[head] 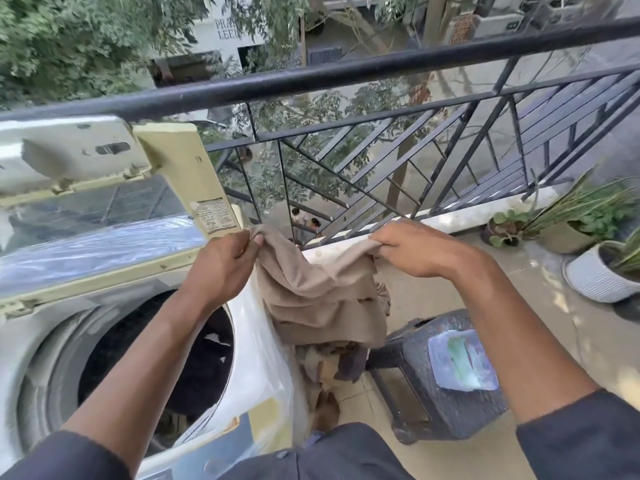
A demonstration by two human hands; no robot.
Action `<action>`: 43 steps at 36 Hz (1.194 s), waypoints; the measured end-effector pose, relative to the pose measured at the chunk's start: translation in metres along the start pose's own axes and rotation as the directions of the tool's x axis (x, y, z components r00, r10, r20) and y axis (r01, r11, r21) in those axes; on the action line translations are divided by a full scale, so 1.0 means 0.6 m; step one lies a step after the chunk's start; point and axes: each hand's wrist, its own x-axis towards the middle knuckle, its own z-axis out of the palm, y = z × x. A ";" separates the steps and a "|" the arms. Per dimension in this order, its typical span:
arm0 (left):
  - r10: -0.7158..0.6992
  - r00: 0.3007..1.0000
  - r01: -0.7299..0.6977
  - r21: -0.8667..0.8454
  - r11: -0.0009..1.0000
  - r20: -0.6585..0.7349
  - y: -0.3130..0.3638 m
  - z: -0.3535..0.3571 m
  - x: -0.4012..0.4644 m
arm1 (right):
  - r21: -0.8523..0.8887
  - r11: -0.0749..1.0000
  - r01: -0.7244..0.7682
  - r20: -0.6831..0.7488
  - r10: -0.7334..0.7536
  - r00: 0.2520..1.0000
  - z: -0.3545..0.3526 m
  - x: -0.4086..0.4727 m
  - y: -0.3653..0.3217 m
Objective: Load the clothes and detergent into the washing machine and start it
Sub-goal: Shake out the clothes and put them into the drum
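A beige garment [313, 289] hangs spread between both hands, just right of the washing machine. My left hand [225, 261] grips its left top corner and my right hand [412, 249] grips its right top edge. The top-loading washing machine [38, 344] stands at the left with its lid [104, 202] raised. Dark clothes [204, 362] lie inside its drum. More brownish clothes [325, 372] are piled on the floor below the garment. A detergent pouch [462, 360] lies on a dark stool [446, 403] at the right.
A black metal railing [346, 74] runs across the balcony edge ahead, with a white ledge [433, 221] below it. Potted plants [595, 268] stand at the far right on the tiled floor. Clear plastic wrap [256, 358] covers the machine's right side.
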 end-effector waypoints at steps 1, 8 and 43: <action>0.024 1.000 -0.023 -0.056 0.998 0.013 0.005 -0.002 0.001 | 0.037 0.999 0.028 -0.062 -0.026 0.998 -0.009 -0.001 -0.010; 0.260 0.951 -0.133 -0.537 0.833 0.167 0.081 -0.008 -0.021 | 0.321 0.879 0.354 -0.474 -0.174 0.863 -0.049 -0.007 -0.108; 0.143 0.980 -0.200 -0.588 0.784 -0.142 0.046 -0.019 0.000 | 0.340 0.898 -0.279 -0.252 0.373 0.893 0.247 0.078 0.084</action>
